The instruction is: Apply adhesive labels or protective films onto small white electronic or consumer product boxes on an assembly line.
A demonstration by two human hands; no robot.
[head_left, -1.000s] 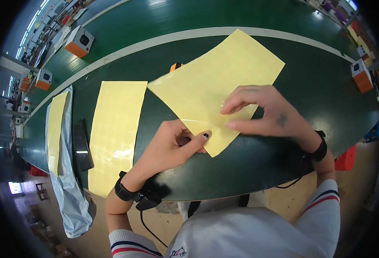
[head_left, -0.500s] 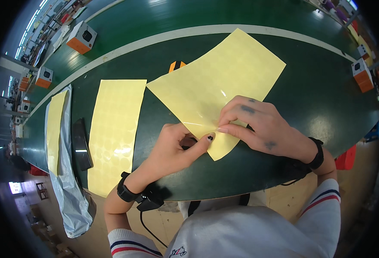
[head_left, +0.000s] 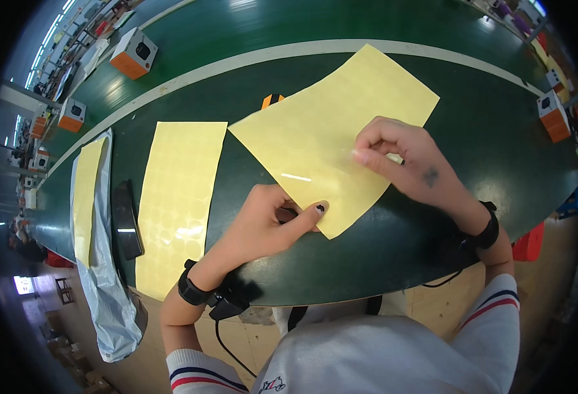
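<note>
A yellow sheet (head_left: 321,125) lies tilted above the green table, one corner pointing toward me. My left hand (head_left: 276,220) grips its lower left edge, thumb on top and the other fingers partly hidden underneath. Over the sheet's right part, my right hand (head_left: 400,154) is raised with thumb and index finger pinched together. A faint whitish blur shows at those fingertips, too small to name. To the left lies a second yellow sheet (head_left: 177,190), marked with rows of clear round stickers.
A dark, narrow object (head_left: 127,220) lies left of the second sheet. Beyond it, a silvery plastic bag (head_left: 108,302) with another yellow sheet (head_left: 86,203) on it hangs over the table edge. Orange-and-white boxes (head_left: 133,54) stand around. An orange-and-black item (head_left: 272,100) peeks from behind the held sheet.
My right hand has lifted away from the sheet's near corner, up and to the right, still pinched. The sheet's buckled near part has flattened. My left hand keeps its hold.
</note>
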